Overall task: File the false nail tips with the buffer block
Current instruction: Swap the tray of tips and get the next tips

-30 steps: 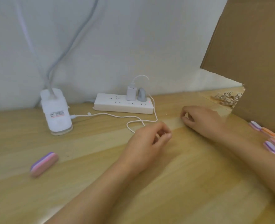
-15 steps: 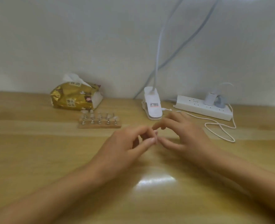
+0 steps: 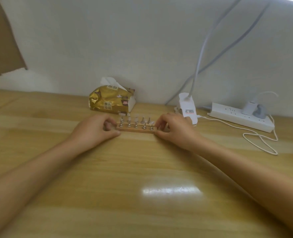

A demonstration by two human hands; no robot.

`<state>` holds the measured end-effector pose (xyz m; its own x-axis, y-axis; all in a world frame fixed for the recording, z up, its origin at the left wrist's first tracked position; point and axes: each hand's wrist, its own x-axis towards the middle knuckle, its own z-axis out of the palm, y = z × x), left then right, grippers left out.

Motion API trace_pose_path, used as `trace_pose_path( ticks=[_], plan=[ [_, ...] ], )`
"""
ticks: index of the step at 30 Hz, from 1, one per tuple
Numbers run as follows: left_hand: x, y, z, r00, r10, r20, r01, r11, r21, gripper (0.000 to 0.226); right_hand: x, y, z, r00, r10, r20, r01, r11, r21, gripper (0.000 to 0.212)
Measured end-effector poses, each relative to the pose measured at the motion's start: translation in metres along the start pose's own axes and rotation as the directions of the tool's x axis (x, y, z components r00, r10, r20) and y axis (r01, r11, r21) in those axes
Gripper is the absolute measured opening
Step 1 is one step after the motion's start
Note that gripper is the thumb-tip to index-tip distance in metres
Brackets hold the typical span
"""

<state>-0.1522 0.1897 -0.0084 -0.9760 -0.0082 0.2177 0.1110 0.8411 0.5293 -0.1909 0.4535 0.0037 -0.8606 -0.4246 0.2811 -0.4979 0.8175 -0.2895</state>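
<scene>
A small wooden stand [image 3: 135, 129] lies across the middle of the wooden table [image 3: 142, 186]. It carries two rows of metal pegs topped with pale false nail tips [image 3: 135, 117]. My left hand [image 3: 94, 129] grips the stand's left end between thumb and fingers. My right hand [image 3: 174, 128] grips its right end the same way. No buffer block is in view.
A gold tissue pack [image 3: 111, 99] stands just behind the stand by the wall. To the right are a white clip lamp base [image 3: 188, 107], a white power strip [image 3: 240, 116] with a charger, and a looped white cable [image 3: 261, 140]. Cardboard [image 3: 3, 40] rises at the far left.
The view has swung left, away from the buffer blocks and cardboard box. Both hands have moved forward from in front of me to the nail stand and taken hold of its ends.
</scene>
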Motion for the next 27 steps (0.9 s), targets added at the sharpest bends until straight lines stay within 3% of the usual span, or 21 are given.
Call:
trace_pose_path(
  ticks=[4, 12, 18, 24, 27],
  plan=[
    [-0.013, 0.008, 0.004, 0.999, 0.031, 0.019, -0.029, 0.998, -0.057, 0.018, -0.023, 0.004, -0.011, 0.998, -0.064, -0.011, 0.064, 0.997, -0.044, 0.014],
    [-0.051, 0.051, 0.013, 0.942, 0.249, 0.226, -0.214, 0.962, -0.17, 0.019, -0.102, 0.03, -0.043, 0.989, -0.138, 0.045, 0.138, 0.99, -0.006, 0.017],
    [-0.046, 0.067, 0.014, 0.917, 0.277, 0.286, -0.217, 0.95, -0.225, 0.032, -0.118, 0.058, -0.068, 0.986, -0.123, 0.11, 0.105, 0.982, 0.157, 0.047],
    [-0.045, 0.075, 0.021, 0.906, 0.301, 0.299, -0.173, 0.906, -0.387, 0.019, -0.101, 0.074, -0.068, 0.993, -0.052, 0.11, 0.025, 0.971, 0.239, 0.013],
    [-0.047, 0.072, 0.021, 0.926, 0.305, 0.221, -0.186, 0.88, -0.438, 0.015, -0.089, 0.071, -0.063, 0.996, -0.016, 0.091, -0.013, 0.951, 0.31, 0.021]
  ],
)
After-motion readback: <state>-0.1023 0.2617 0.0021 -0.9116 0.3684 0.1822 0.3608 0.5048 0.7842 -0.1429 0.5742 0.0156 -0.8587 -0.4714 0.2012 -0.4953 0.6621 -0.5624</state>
